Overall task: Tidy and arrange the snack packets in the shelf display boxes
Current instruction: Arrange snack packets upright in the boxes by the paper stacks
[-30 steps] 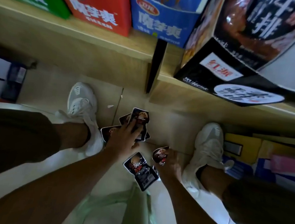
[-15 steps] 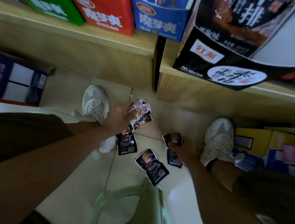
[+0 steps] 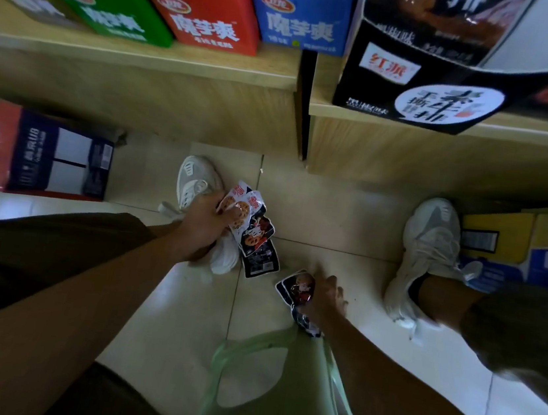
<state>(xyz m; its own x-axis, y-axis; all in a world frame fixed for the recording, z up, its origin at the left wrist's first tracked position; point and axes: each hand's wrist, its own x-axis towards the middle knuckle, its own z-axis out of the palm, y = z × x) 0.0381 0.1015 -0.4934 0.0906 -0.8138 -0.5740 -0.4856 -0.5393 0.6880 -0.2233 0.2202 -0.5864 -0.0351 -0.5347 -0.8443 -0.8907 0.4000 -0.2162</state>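
Note:
My left hand (image 3: 205,223) grips a fanned bunch of small black, white and red snack packets (image 3: 252,229) low over the tiled floor, beside my left shoe. My right hand (image 3: 323,298) holds more black snack packets (image 3: 295,287) just above the floor, a little nearer to me. On the wooden shelf above stand the display boxes: green (image 3: 96,9), red (image 3: 203,16), blue (image 3: 300,21) and a large black one (image 3: 419,83) tilted over the shelf edge.
My two white shoes (image 3: 196,184) (image 3: 429,254) stand on the pale floor tiles. A pale green plastic stool (image 3: 277,390) is under me. Cartons lie under the shelf at left (image 3: 41,154) and right (image 3: 519,247). A dark upright divider (image 3: 304,107) splits the shelf.
The loose packet that lay on the floor between my hands is gone and my right hand has moved nearer to me, holding more packets. My left hand keeps its bunch.

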